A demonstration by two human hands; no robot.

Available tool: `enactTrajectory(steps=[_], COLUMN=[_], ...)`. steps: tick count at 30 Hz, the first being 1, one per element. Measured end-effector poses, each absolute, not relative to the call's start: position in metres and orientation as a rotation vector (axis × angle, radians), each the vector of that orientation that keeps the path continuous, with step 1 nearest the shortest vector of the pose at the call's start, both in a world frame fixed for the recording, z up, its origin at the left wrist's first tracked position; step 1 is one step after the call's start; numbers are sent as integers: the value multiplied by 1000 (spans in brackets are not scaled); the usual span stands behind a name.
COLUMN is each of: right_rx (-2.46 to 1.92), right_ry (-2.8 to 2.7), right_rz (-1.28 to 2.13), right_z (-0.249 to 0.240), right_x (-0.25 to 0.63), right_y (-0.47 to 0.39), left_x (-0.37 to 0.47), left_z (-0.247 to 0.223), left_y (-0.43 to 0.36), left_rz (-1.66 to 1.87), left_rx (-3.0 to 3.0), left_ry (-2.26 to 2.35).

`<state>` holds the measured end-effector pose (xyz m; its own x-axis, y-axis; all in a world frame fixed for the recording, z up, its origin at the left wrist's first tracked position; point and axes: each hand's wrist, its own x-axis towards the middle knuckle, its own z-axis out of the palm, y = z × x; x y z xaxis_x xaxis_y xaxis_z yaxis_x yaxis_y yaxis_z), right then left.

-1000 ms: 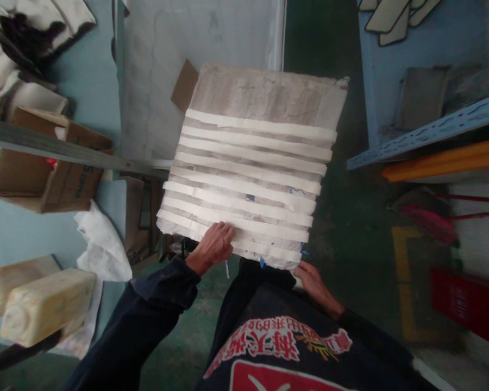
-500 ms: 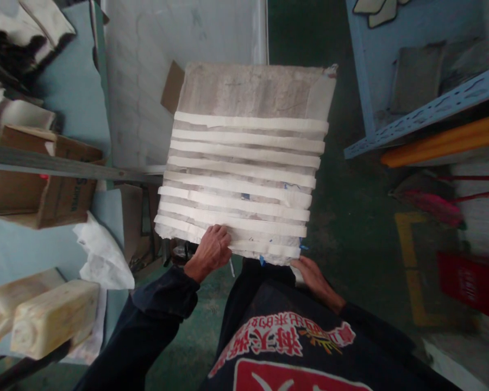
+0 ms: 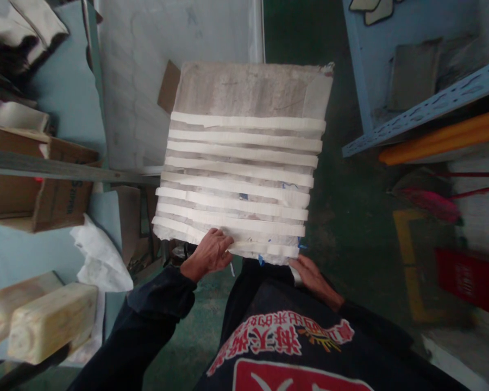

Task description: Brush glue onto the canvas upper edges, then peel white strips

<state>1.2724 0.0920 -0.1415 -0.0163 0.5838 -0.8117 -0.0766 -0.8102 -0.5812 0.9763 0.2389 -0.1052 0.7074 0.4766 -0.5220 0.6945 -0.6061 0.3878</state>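
Note:
A worn grey-brown, cloth-like board (image 3: 244,89) lies in front of my body, with several cream strips (image 3: 244,176) running side by side across it. At its near edge, my left hand (image 3: 209,252) has its fingers curled on the lowest cream strip (image 3: 267,250); the fingertips are partly hidden. A thin white end (image 3: 232,269) hangs beside that hand. My right hand (image 3: 309,274) grips the board's near right corner, its lower fingers out of sight. Small blue bits show along the near edge.
On the left, a bench (image 3: 71,70) carries a cardboard box (image 3: 65,201), a white cloth (image 3: 101,255) and a yellowish plastic jug (image 3: 52,323). A pale panel (image 3: 134,65) lies beyond the board. At right stand a blue metal shelf (image 3: 424,117), an orange roll (image 3: 440,138) and a red box (image 3: 468,279).
The whole view has shifted slightly. My left hand has moved a little along the near strip, and its fingers look more bunched. My right hand stays at the corner.

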Motion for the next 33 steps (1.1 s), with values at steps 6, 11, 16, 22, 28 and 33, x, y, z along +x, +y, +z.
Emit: enactTrajectory(steps=[6, 11, 16, 22, 28, 33], right_rx=[-1837, -1807, -1722, -1734, -1772, -1845], right_ry=[-498, -527, -602, -648, -667, -654], right_rz=[1866, 1856, 1852, 1784, 1759, 1739], right_z=[-151, -154, -155, -164, -175, -181], right_x=[1272, 1269, 1262, 1255, 1254, 1254], right_y=[89, 88, 84, 81, 77, 77], left_x=[1013, 1018, 1012, 1008, 998, 979], left_z=[-113, -108, -103, -97, -94, -88], left_y=[227, 225, 232, 237, 234, 232], left_rz=[-576, -558, -463, -363, -308, -265], left_rx=[2281, 2249, 2235, 2215, 2194, 2197], left_ry=[929, 929, 918, 881, 803, 768])
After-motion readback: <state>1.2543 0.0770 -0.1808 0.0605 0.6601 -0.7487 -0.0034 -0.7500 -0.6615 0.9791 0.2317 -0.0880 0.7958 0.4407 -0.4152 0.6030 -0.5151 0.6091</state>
